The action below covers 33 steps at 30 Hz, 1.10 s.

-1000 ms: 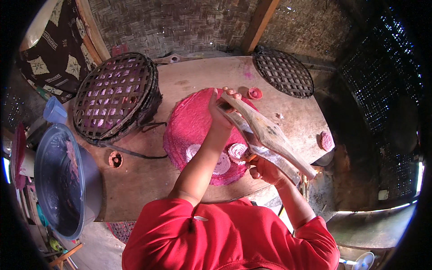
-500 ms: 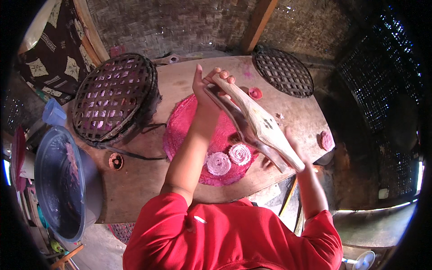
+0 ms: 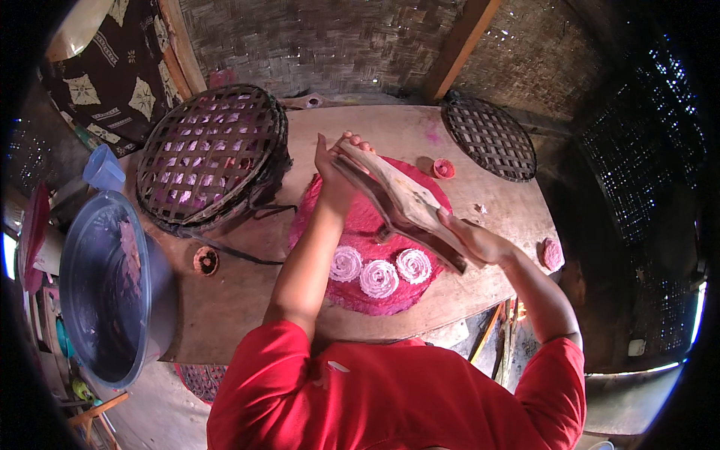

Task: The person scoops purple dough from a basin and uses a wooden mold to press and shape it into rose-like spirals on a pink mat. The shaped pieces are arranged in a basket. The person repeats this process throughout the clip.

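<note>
A long hinged wooden press, made of two pale, worn levers, slants over a round red-pink mat. My left hand is wrapped round its upper left end, thumb raised. Toward the lower right end, my right hand grips the press with the thumb on top. A short round nozzle-like piece shows partly under the press's middle. On the mat's near part lie three pale pink swirls of dough: a left swirl, a middle swirl and a right swirl.
At the table's left stands a dark lattice basket with pink pieces inside. Nearer is a large blue-grey tub. A flat lattice tray, a small orange bowl, a coconut shell and a pink lump lie around.
My right hand, blurred before, has settled into a grip on the press's lower end. The view has shifted a little, and the left swirl is no longer hidden behind my forearm.
</note>
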{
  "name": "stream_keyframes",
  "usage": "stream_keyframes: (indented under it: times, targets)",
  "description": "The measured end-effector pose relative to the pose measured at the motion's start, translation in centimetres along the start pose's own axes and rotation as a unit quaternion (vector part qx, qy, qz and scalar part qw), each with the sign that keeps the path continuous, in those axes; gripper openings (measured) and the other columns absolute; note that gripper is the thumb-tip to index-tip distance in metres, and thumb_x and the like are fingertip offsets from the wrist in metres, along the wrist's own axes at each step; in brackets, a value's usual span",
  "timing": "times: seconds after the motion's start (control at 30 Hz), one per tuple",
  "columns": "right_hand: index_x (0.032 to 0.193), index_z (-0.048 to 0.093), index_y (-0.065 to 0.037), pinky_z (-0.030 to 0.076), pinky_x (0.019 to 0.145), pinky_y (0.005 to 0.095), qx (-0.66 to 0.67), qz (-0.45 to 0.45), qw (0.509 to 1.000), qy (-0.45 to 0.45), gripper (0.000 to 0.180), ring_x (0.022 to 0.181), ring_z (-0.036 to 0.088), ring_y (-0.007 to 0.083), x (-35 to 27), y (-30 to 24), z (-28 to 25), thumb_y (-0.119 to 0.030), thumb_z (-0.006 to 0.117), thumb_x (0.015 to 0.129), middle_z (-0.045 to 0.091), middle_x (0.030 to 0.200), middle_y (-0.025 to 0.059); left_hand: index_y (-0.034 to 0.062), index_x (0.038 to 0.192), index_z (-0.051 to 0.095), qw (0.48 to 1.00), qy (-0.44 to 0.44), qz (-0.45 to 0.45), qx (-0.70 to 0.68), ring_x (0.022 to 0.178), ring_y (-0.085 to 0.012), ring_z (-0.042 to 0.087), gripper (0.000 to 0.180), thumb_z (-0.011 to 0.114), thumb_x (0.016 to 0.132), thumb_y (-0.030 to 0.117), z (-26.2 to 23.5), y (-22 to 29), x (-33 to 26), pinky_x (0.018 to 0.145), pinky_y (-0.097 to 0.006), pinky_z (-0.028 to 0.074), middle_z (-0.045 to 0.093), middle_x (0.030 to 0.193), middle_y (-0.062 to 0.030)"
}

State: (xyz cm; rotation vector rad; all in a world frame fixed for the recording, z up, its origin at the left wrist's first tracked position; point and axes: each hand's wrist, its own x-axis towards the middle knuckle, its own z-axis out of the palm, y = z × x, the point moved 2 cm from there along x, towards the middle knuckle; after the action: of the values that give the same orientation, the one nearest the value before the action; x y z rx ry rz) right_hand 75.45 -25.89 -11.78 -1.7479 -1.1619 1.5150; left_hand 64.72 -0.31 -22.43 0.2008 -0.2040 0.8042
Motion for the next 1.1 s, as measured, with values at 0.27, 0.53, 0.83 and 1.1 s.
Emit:
stream_keyframes:
  times: [0.27, 0.53, 0.83, 1.1]
  targets:
    - [0.098, 0.066, -0.003, 0.045, 0.043, 0.0279, 0.003, 0.038, 0.997, 0.065, 0.073, 0.05, 0.055, 0.0127, -1.3, -1.0, -0.4, -0.064, 0.028, 0.099, 0.058, 0.062, 0.0052, 0.0101, 0.086, 0.055, 0.999, 0.047, -0.008, -0.02, 0.076, -0.0241, 0.054, 0.053, 0.029, 0.098, 0.055, 3.8, 0.6, -0.4, 0.079, -0.043, 0.044, 0.055, 0.077, -0.0039]
    - [0.079, 0.066, -0.004, 0.039, 0.04, 0.0276, -0.041, 0.003, 0.993, 0.107, 0.071, 0.045, 0.053, 0.0116, -1.9, -2.5, 0.2, -0.064, 0.035, 0.098, 0.055, 0.055, 0.003, 0.0072, 0.081, 0.056, 0.998, -0.017, -0.007, -0.067, 0.071, -0.0285, 0.053, 0.062, 0.027, 0.096, 0.06, 5.8, 1.4, 0.4, 0.074, -0.046, 0.043, 0.055, 0.072, -0.0073]
    - [0.077, 0.064, -0.003, 0.042, 0.041, 0.0285, -0.082, 0.032, 0.988, 0.131, 0.067, 0.046, 0.055, 0.0122, -2.9, -2.3, -0.3, -0.059, 0.037, 0.099, 0.057, 0.056, 0.0048, 0.0106, 0.077, 0.051, 0.995, 0.065, -0.011, -0.071, 0.066, -0.0252, 0.052, 0.056, 0.031, 0.095, 0.059, 4.2, -0.8, 0.3, 0.07, -0.045, 0.043, 0.053, 0.069, -0.0052]
    - [0.118, 0.058, 0.0, 0.053, 0.058, 0.0286, -0.016, 0.005, 0.999, 0.027, 0.068, 0.065, 0.063, 0.0144, 0.6, 0.4, 1.3, -0.059, 0.029, 0.101, 0.065, 0.083, 0.0108, 0.0165, 0.078, 0.053, 0.999, 0.046, -0.004, 0.026, 0.064, -0.0172, 0.052, 0.041, 0.037, 0.098, 0.048, 1.3, 2.6, -1.0, 0.071, -0.038, 0.045, 0.053, 0.069, 0.0032]
